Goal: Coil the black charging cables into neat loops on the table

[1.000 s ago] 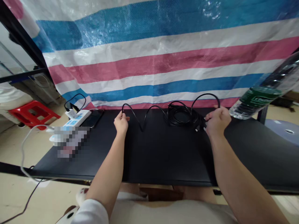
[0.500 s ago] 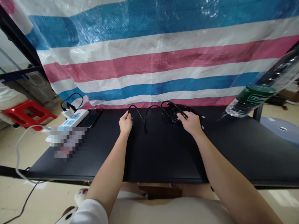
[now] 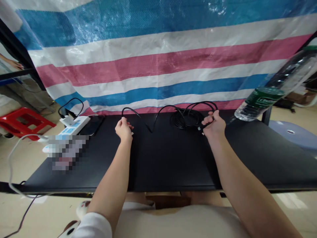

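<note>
A long black cable [image 3: 184,119] lies partly coiled near the back of the black table, with a loose stretch running left in bends. My left hand [image 3: 124,129] pinches this stretch at the left, where it arches up and then dips toward the tabletop. On the right, my right hand [image 3: 214,125] is closed around loops of the cable lifted at the coil's right side, palm turned partly up. Small light-coloured ends show beside the right fingers; their exact kind is too small to tell.
A large water bottle [image 3: 259,102] stands tilted in view at the right. On the left are a white power strip [image 3: 76,127] with a plugged adapter [image 3: 68,121] and a dark phone [image 3: 95,125]. A striped sheet [image 3: 158,59] hangs behind the table [image 3: 170,158]. A red stool [image 3: 24,122] is beyond.
My right hand has moved right and turned over, drawing cable loops off the coil toward the right. My left hand has shifted slightly left with the cable. The view has shifted a little.
</note>
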A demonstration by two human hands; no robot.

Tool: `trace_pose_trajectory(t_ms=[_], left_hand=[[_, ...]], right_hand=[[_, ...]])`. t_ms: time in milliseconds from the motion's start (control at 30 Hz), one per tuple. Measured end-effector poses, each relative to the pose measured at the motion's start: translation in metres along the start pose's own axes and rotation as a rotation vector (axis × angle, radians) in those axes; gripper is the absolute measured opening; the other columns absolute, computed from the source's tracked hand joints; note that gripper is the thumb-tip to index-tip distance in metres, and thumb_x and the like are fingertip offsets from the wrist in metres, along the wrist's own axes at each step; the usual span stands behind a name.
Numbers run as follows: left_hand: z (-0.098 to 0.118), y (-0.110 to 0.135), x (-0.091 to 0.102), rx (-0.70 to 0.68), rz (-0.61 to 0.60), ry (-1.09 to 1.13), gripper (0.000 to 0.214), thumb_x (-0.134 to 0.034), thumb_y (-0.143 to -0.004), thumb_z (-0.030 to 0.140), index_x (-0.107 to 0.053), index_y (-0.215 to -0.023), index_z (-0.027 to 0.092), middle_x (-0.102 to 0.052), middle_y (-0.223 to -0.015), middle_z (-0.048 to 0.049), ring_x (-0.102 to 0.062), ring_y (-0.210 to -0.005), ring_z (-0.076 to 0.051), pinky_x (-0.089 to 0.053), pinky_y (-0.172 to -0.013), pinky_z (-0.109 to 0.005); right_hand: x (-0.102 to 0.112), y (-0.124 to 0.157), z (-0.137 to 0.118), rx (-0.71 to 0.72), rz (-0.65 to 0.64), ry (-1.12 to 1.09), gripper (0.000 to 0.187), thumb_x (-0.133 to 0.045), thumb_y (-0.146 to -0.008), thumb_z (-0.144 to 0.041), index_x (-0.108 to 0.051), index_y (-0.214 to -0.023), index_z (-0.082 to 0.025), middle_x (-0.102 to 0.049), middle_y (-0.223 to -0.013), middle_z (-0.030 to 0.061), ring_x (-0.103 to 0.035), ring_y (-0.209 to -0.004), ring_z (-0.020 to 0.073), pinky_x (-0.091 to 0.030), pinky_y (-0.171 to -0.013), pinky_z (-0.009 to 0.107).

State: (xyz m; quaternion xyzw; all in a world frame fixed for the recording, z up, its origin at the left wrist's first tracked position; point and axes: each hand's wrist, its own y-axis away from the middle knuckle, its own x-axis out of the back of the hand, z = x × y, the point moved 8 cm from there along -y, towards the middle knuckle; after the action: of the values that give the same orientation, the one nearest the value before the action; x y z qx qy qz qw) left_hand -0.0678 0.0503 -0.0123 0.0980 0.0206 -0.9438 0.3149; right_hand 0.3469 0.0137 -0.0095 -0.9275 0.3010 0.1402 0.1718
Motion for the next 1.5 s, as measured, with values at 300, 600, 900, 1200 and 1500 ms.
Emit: trace_pose_trajectory(t_ms=[300, 600, 900, 1200, 1500], left_hand=[[0.003, 0.018, -0.023, -0.181, -0.205, -0.341, 0.02, -0.062, -0.072, 0.038, -0.068, -0.068, 0.019, -0.05, -0.052, 0.0029, -0.057, -0.051, -0.015, -0.048, -0.057, -0.029], [0.015, 0.037, -0.033, -0.441, -0.255, -0.537, 0.021, -0.061, -0.076, 0.037, -0.072, -0.07, 0.021, -0.058, -0.061, -0.0013, -0.06, -0.066, -0.019, -0.047, -0.071, -0.031], [0.011, 0.02, -0.012, -0.187, -0.06, -0.405, 0.024, -0.055, -0.077, 0.035, -0.066, -0.064, 0.02, -0.054, -0.05, 0.0018, -0.058, -0.057, -0.017, -0.042, -0.062, -0.028], [0.021, 0.056, -0.038, -0.402, -0.267, -0.499, 0.023, -0.061, -0.073, 0.036, -0.07, -0.063, 0.017, -0.062, -0.058, -0.0008, -0.061, -0.062, -0.016, -0.046, -0.067, -0.028], [-0.015, 0.071, -0.069, -0.181, -0.628, -0.327, 0.038, -0.065, -0.073, 0.037, -0.066, -0.105, 0.016, -0.048, -0.048, 0.0077, -0.049, -0.045, -0.012, -0.041, -0.053, -0.025]], right_hand=[[-0.051, 0.047, -0.02, 0.312, -0.161, 0.554, 0.043, -0.05, -0.075, -0.066, -0.046, -0.065, -0.025, -0.053, -0.058, -0.0011, -0.051, -0.057, 0.016, -0.044, -0.059, 0.032], [-0.077, 0.066, -0.011, 0.336, -0.208, 0.628, 0.042, -0.063, -0.065, -0.064, -0.043, -0.063, -0.026, -0.051, -0.059, 0.0001, -0.053, -0.06, 0.0198, -0.045, -0.063, 0.036], [-0.011, 0.011, 0.004, -0.074, 0.001, -0.04, 0.057, -0.047, -0.072, -0.072, -0.018, -0.056, -0.026, -0.014, -0.043, -0.0097, -0.023, -0.037, 0.0097, -0.028, -0.037, 0.025], [-0.065, 0.063, -0.02, 0.358, -0.213, 0.363, 0.063, -0.086, -0.038, -0.052, -0.036, -0.065, -0.025, -0.046, -0.059, -0.0077, -0.039, -0.055, 0.0097, -0.038, -0.055, 0.027], [-0.092, 0.076, 0.005, 0.009, -0.358, 0.161, 0.053, -0.071, -0.064, -0.065, -0.04, -0.053, -0.024, -0.035, -0.046, -0.0071, -0.031, -0.043, 0.0082, -0.028, -0.042, 0.025]])
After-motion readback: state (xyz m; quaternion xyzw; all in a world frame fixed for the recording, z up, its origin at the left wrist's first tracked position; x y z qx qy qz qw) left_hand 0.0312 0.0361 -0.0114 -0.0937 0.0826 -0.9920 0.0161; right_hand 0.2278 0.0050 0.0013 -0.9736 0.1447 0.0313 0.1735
